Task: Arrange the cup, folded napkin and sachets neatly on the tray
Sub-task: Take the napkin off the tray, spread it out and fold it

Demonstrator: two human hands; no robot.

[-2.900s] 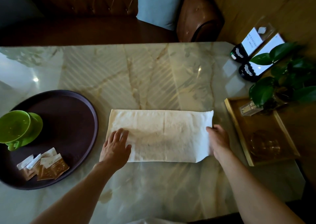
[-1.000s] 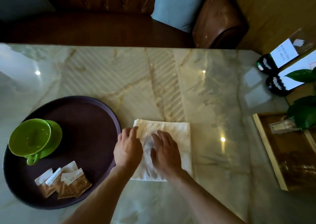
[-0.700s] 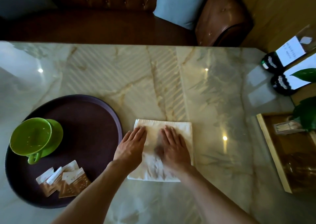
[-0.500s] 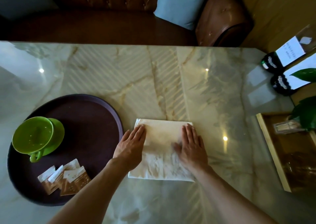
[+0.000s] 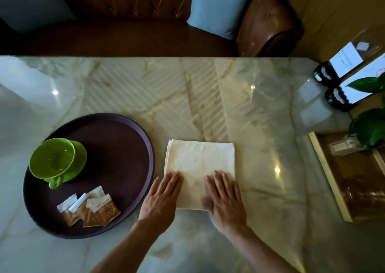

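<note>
A white napkin (image 5: 200,162), folded into a square, lies flat on the marble table just right of the tray. My left hand (image 5: 161,197) rests flat on its near left corner with fingers straight. My right hand (image 5: 225,197) presses flat on its near right corner. The round dark tray (image 5: 125,139) sits at the left. On it stand a green cup (image 5: 52,161) on a green saucer at the left side and several brown and white sachets (image 5: 89,207) fanned near the front rim.
A wooden tray (image 5: 327,172) with a glass and a small holder sits at the right edge, beside a leafy plant (image 5: 368,127). Two dark-based sign holders (image 5: 335,97) stand at the far right. A brown leather sofa (image 5: 129,12) runs behind the table.
The long napkin was folded in half into a square. Both hands smoothed its surface, then slid back toward me to the near corners.
</note>
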